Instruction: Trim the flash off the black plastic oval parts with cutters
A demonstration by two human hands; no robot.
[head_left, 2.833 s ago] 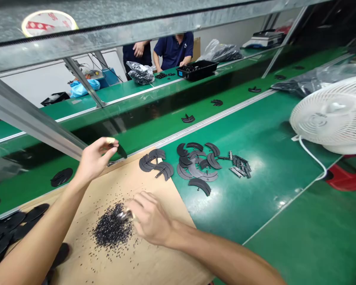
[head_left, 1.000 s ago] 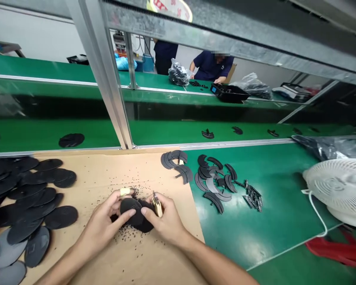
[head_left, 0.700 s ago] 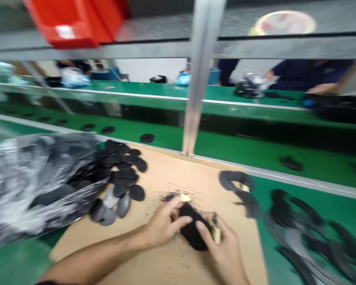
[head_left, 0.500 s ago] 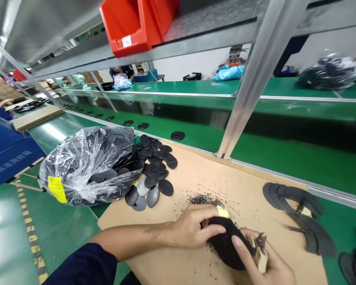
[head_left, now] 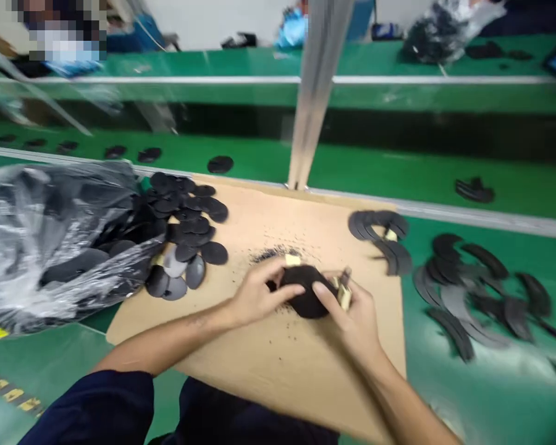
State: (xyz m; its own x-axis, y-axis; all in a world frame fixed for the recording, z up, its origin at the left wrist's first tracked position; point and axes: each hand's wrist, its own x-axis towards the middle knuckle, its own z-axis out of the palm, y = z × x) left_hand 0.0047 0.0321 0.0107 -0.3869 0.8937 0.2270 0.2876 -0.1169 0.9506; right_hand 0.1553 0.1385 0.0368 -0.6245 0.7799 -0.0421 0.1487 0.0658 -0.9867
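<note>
Both my hands grip one black oval plastic piece (head_left: 306, 295) over the middle of a brown cardboard sheet (head_left: 278, 364). My left hand (head_left: 258, 295) pinches its left edge, with tan tape on one fingertip. My right hand (head_left: 354, 312) presses a thumb on the right side of the piece and also keeps a small tan-handled tool (head_left: 343, 292) tucked in its fingers. A scatter of tiny black trimmings (head_left: 271, 253) lies on the cardboard just behind my hands.
A clear plastic bag of black ovals (head_left: 50, 241) lies at the left, with loose ovals (head_left: 189, 228) spilling onto the cardboard. Curved black offcuts (head_left: 467, 290) lie on the green bench at the right. A metal post (head_left: 312, 99) rises behind. Single pieces sit on the green conveyor (head_left: 398, 167).
The camera swung left toward the bag, then back to centre. My hands stayed on the black oval piece with the tool in my right hand. Before that, my left hand was raised near the conveyor.
</note>
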